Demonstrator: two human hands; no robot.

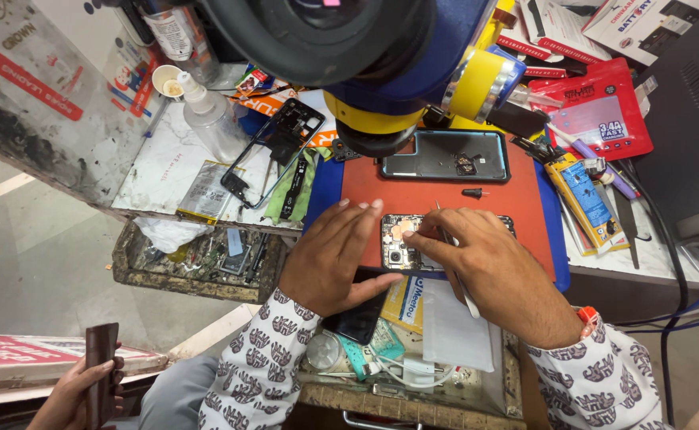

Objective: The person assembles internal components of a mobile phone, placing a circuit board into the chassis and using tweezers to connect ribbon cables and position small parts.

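Just below the centre of the frame, an opened phone (403, 239) with its back removed lies on a red work mat (524, 209), its circuit board and camera module bare. The left hand (329, 259) lies flat across the phone's left end, fingers spread and pressed down, with the thumb tucked beneath against a dark phone screen (361, 314) that juts out over the near edge of the bench (166, 163). The right hand (493, 267) comes in from the lower right and pinches a thin metal tool (454, 267) (tweezers, by the look of them) between thumb and forefinger, the tip set on the board near the copper-coloured patch.

Above the phone on the mat rests a dark back cover (445, 156), and between the two lies a small black screw-like bit (473, 192). A blue and yellow microscope head (381, 72) overhangs the top centre of the frame. Toward the upper left, a black phone frame (278, 147) lies beside a clear squeeze bottle (210, 119). At the right of the mat sits a yellow tube (584, 199) and red packaging (604, 111). In the lower left corner another person's hand (74, 394) holds a brown wallet (101, 370).
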